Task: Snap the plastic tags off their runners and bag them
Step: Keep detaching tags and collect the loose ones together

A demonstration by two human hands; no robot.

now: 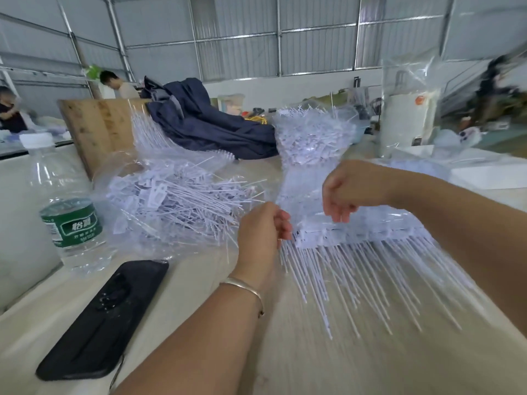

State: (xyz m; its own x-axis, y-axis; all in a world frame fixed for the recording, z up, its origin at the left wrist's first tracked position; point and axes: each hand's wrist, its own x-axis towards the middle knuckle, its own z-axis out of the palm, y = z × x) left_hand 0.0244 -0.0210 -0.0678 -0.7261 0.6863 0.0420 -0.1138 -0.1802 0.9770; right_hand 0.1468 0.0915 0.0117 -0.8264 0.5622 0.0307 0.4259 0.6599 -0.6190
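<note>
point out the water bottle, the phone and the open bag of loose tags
water bottle (70, 220): head view, on its green label.
phone (105, 317): head view, middle of its black back.
bag of loose tags (171, 201): head view, on the heap of tags inside the clear bag.

We see both bare forearms reaching forward. The left hand (263, 226), a thin bangle at its wrist, has its fingers curled in a pinching grip; the right hand (346, 189), wrist bent, hangs fingers-down and curled.

the pale table (285, 366) carries 1 water bottle (70, 206), 1 black phone (105, 317), and bagged tags (171, 201).
</note>
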